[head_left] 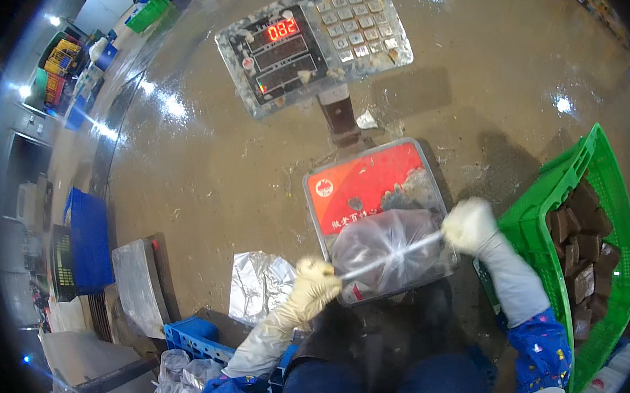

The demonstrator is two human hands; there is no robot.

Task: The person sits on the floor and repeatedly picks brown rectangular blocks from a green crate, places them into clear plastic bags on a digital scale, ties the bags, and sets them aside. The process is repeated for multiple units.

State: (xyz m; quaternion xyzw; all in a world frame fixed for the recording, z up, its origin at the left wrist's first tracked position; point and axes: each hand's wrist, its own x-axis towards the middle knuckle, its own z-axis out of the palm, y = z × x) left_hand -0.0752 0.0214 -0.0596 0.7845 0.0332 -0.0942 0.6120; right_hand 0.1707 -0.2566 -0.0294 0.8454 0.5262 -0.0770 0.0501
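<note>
A clear plastic bag (377,245) with dark contents sits on the near part of a scale's red platform (372,181). Its top is drawn out sideways into a tight white strand, with creases fanning from the middle. My left hand (317,287), in a cream glove, is closed on the strand's left end. At the other end my right hand (470,227), gloved alike and slightly blurred, also grips the strand. Beyond the platform stands the scale's display head (311,43), with lit red digits and a keypad.
On my right a green crate (533,229) holds several brown blocks (587,247). A silver foil sheet or bag (259,284) lies left of the scale. Farther left are a metal slab (140,282) and a blue bin (90,238). Filled clear bags (185,381) sit near my left sleeve. The floor (204,175) looks wet.
</note>
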